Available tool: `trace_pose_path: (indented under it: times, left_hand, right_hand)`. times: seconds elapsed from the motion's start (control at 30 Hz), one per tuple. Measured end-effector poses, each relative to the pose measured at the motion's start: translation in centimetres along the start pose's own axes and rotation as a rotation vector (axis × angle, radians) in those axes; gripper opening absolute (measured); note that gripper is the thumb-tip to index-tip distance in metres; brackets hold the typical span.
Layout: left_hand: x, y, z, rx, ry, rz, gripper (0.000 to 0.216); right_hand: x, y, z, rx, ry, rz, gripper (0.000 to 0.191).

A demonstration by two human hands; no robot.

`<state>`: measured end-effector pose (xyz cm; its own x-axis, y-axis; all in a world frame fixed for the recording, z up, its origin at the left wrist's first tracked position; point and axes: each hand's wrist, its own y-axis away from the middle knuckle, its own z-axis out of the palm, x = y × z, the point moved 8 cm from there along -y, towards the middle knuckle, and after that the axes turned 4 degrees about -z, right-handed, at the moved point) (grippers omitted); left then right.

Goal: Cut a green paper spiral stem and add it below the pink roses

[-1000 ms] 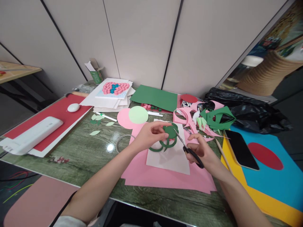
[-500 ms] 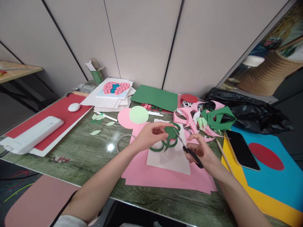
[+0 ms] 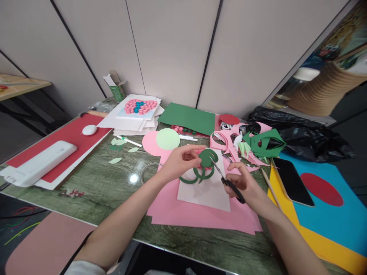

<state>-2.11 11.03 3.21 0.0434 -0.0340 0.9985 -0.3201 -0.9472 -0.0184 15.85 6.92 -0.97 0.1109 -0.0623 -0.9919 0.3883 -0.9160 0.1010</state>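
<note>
Left hand pinching green cutout, right hand gripping scissors

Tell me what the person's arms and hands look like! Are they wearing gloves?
No gloves. The left hand and right hand are bare, and so are both forearms, with no watch, ring or bracelet showing. A white sleeve peeks in at the left upper arm, with a thin dark cord beside it.

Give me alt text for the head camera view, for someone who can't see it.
A person's left hand pinches a green paper cut-out with curling strips while the right hand holds black-handled scissors, blades at its edge, above pink sheets on a green marbled table. Paper scraps and a phone lie to the right.
</note>
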Motion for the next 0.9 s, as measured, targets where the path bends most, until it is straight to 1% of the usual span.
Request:
trace_pose_path:
  times: [0.2,0.37,0.57,0.77,0.9]
  left_hand:
    - [-0.1,-0.1,-0.3,0.011,0.034,0.004,0.037]
    - [0.0,-0.1,-0.4,0.033,0.049,-0.007,0.034]
    - [-0.5,0.1,0.5,-0.013,0.032,-0.048,0.048]
    - [-0.5,0.0,0.9,-0.021,0.025,-0.026,0.038]
    - [-0.7,-0.1,1.0,-0.045,0.018,-0.028,0.037]
  right_hand:
    - [-0.2,0.1,0.0,-0.002,-0.007,-0.003,0.04]
    - [0.0,0.0,-0.1,0.007,-0.003,0.001,0.042]
    - [-0.2,-0.1,-0.1,0.035,-0.013,0.005,0.042]
    - [-0.4,0.0,0.2,0.026,-0.019,0.012,0.04]
    - [-0.4,0.0,0.2,0.015,-0.002,0.005,0.04]
